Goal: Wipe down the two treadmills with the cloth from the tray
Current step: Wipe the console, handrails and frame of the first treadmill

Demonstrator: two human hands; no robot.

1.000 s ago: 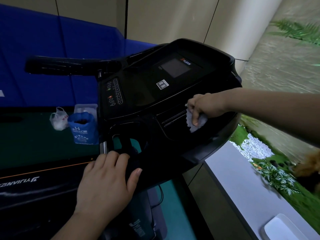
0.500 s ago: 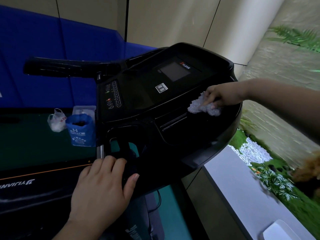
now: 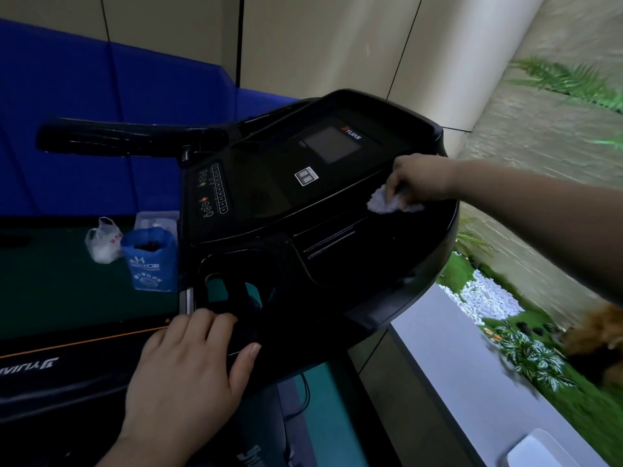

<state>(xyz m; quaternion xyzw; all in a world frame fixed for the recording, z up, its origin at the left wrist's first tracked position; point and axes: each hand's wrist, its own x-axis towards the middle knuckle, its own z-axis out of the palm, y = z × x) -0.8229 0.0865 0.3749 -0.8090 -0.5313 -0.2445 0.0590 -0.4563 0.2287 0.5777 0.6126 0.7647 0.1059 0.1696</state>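
Out at the right rim of the treadmill console (image 3: 263,197), the cloth (image 3: 387,203) lies bunched under the right hand (image 3: 418,178), which pinches it. It has swept there from the middle panel, so wiping continues. The left hand (image 3: 188,369) stays spread, relaxed, on the near edge.

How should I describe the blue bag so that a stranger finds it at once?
Find the black treadmill console. Left of it, on the dark green surface, sit three small things. The blue bag is the upright, open one with white print, right of a white plastic bag and in front of a pale container.
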